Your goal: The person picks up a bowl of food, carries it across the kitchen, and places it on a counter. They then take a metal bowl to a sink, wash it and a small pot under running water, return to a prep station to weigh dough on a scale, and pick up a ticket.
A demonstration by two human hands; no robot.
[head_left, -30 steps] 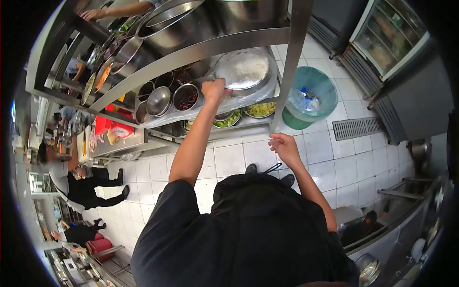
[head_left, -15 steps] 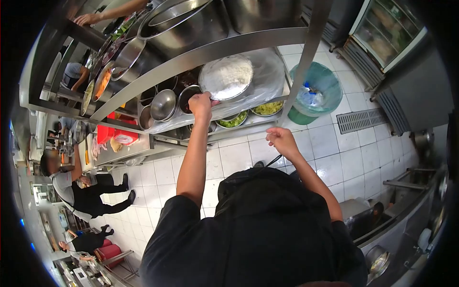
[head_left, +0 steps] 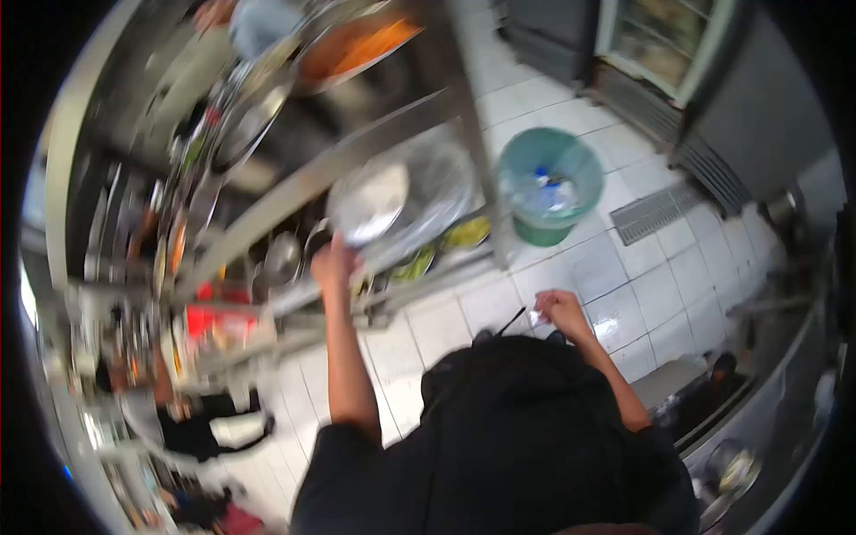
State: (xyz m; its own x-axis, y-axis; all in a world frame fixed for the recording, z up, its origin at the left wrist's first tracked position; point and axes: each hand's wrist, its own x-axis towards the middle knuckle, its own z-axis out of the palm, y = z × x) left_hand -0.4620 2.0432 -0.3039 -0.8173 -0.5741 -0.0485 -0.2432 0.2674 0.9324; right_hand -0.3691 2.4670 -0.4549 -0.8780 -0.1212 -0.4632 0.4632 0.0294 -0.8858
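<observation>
The picture is blurred by motion. My left hand [head_left: 333, 262] is raised and grips the rim of a round metal bowl of white rice [head_left: 368, 200], lifted clear of the counter and tilted. Clear plastic film [head_left: 440, 189] hangs beside the bowl. My right hand [head_left: 561, 310] hangs lower over the white floor tiles, fingers loosely curled, with nothing seen in it. Metal bowls of green food [head_left: 415, 263] sit on the steel counter [head_left: 383, 294] under the rice bowl.
A steel shelf rail [head_left: 303, 183] crosses above the counter, with pans and bowls stacked on it. A green bin [head_left: 547, 185] stands on the tiles at right, next to a floor drain grate [head_left: 658, 211]. Another person [head_left: 192, 428] stands at lower left. A steel sink counter [head_left: 749, 419] runs along the right.
The view has swung and blurred. My left hand has carried the rice bowl leftward, away from the counter. My right hand has dropped a little.
</observation>
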